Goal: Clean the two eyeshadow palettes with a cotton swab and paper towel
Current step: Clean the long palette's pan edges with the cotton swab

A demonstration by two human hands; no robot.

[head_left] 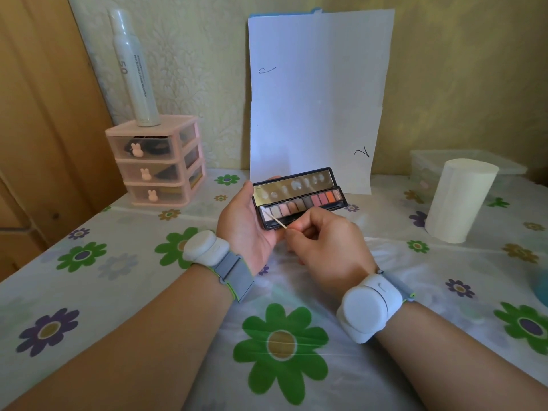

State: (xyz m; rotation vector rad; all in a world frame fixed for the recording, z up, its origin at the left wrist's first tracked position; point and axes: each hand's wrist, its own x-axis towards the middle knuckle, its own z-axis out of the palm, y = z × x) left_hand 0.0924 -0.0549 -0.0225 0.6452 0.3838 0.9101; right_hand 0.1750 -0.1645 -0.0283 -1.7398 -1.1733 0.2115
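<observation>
Standing at the far left, a tall white spray can (133, 69) printed with a large "50" and a line of small text too blurred to read rests upright on a pink plastic three-drawer organiser (157, 161) whose drawer knobs are little rabbits. Both sit on the table under a white cloth patterned with green and purple flowers (281, 345). Toward the middle, the left hand (246, 226) cradles an open black rectangular eyeshadow palette (299, 200) from its left end, fingers wrapped behind it; the mirrored lid stands tilted up, smudged with pale marks, above a row of beige, brown, pink and orange pans. Just right of that, the right hand (323, 244) pinches a wooden-stemmed cotton swab (271, 216), its white tip touching the leftmost pan. Each wrist wears a white puck on a grey strap. Behind, a white paper sheet (317, 99) leans on the wall, bearing handwritten marks like "p" and "V". Far right stands a cream paper towel roll (461, 200) before a clear plastic box (462, 161).
</observation>
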